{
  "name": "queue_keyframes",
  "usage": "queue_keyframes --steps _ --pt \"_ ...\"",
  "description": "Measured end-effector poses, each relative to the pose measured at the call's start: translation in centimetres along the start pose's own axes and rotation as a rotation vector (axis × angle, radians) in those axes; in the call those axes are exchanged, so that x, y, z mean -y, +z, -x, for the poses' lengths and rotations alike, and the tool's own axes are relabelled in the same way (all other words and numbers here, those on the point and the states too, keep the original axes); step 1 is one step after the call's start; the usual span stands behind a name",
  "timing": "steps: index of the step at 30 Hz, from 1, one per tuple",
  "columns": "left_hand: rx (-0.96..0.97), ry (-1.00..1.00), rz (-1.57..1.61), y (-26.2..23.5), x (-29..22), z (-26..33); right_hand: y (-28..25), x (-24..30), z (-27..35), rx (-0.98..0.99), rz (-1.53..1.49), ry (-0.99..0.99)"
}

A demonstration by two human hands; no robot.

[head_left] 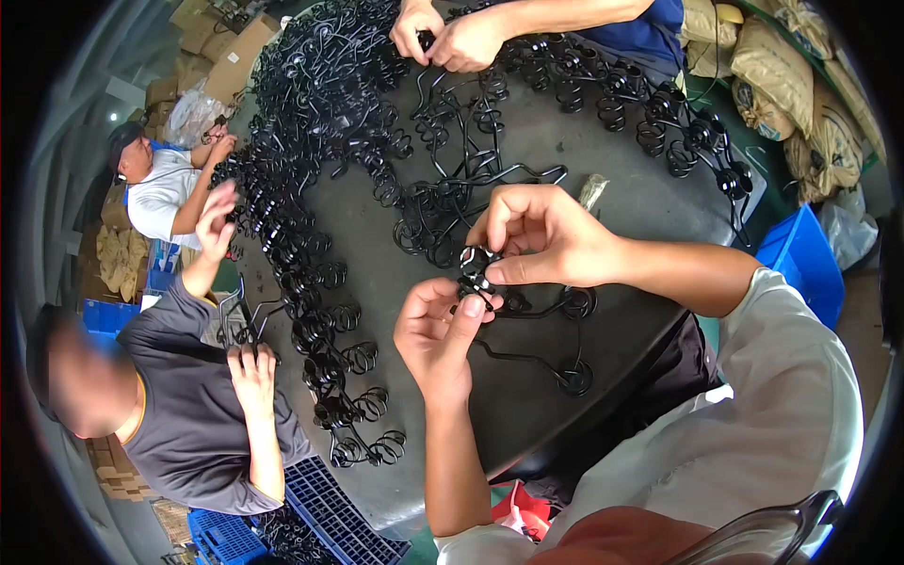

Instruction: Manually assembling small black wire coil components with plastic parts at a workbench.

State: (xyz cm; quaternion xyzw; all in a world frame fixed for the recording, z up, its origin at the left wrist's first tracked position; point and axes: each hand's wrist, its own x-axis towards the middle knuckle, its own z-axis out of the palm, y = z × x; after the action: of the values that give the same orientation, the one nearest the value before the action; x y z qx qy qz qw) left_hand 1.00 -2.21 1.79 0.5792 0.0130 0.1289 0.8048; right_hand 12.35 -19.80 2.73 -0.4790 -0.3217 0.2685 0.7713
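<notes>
Above the near part of the table, my left hand (pixel 436 331) and my right hand (pixel 556 243) meet on a black wire spring (pixel 474 262) with tight coils. The left thumb and fingers pinch its lower side; the right thumb and forefinger grip it from the right. My fingers hide part of the coils, so whether it is one piece or two joined I cannot tell. Long bent wire legs (pixel 518 357) with small coils at their ends run out below and right of my hands. Just beyond my hands lies a loose cluster of similar springs (pixel 443 212).
A big heap of black springs (pixel 320 75) covers the far left of the dark table (pixel 603 151). Rows of springs line the left (pixel 325 325) and far right (pixel 650 113). Co-workers' hands (pixel 461 40) work at the far edge and left. Blue bins (pixel 800 250) and sacks (pixel 777 71) stand right.
</notes>
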Motion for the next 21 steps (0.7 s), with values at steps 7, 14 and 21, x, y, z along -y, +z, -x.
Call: queue_keyframes --steps 7,14,21 --pt "-0.047 0.021 -0.106 0.6 -0.2 -1.3 -1.0 0.7 -1.2 0.051 0.02 0.001" --pt "0.003 0.036 -0.142 1.1 0.8 -1.0 -1.7 0.7 -0.8 0.196 0.537 -0.182" --pt "-0.077 0.084 -0.232 -0.8 0.5 0.1 0.7 0.7 -1.1 0.193 0.582 -0.165"
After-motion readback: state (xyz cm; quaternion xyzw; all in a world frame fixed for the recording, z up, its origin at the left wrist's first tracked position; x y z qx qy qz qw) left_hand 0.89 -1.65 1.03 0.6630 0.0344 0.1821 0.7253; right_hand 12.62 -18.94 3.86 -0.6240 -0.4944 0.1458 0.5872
